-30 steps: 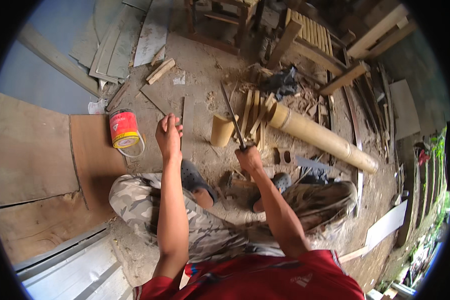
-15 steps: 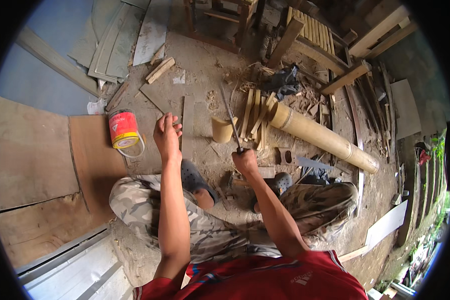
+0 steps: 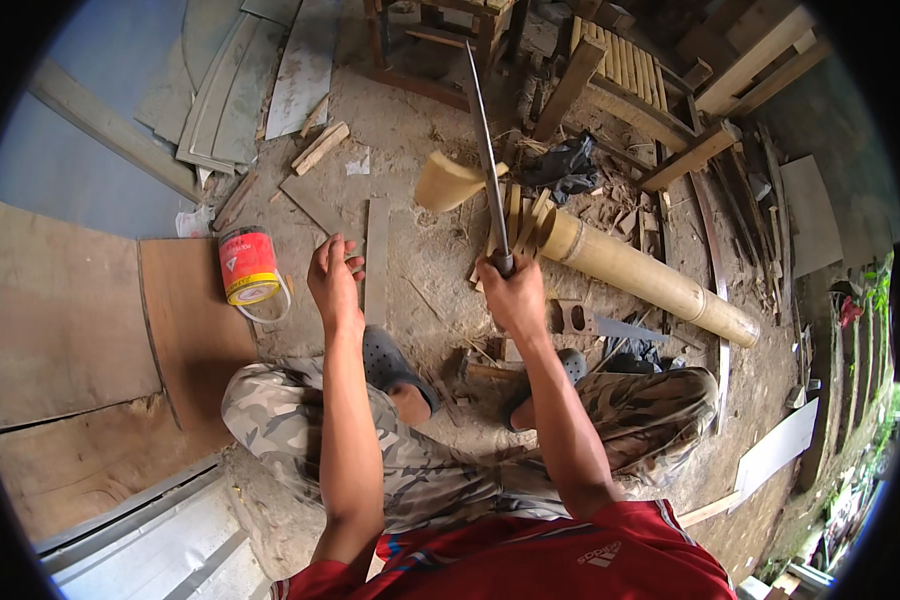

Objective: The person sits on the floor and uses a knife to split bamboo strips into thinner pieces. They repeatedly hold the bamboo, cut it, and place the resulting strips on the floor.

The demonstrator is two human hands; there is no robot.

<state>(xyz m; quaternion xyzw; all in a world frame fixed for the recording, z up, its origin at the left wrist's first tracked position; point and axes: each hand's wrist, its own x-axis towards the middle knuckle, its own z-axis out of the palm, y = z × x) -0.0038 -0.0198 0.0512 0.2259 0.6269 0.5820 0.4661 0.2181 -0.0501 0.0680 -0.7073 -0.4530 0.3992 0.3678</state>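
My right hand (image 3: 515,293) grips a machete (image 3: 490,160) by its dark handle, the long narrow blade pointing away from me. A short cut piece of bamboo (image 3: 445,185) is tilted beside the blade, its far-right edge passing behind it. Whether the two touch, or the piece is off the ground, I cannot tell. My left hand (image 3: 337,280) hangs empty in the air at the left, fingers loosely bent and apart. Split bamboo strips (image 3: 515,220) lie just beyond my right hand. A long bamboo pole (image 3: 650,275) runs from them toward the right.
A handsaw (image 3: 610,323) lies right of my right hand, and a hammer (image 3: 490,371) between my feet. A red paint can (image 3: 250,265) stands at the left. Farther off are a wooden stool (image 3: 435,60), a bamboo-slatted frame (image 3: 625,65) and a black plastic bag (image 3: 567,168).
My right hand has moved slightly right and farther up with the machete. The short bamboo piece, upright before, is now farther away and tilted. My left hand has hardly moved.
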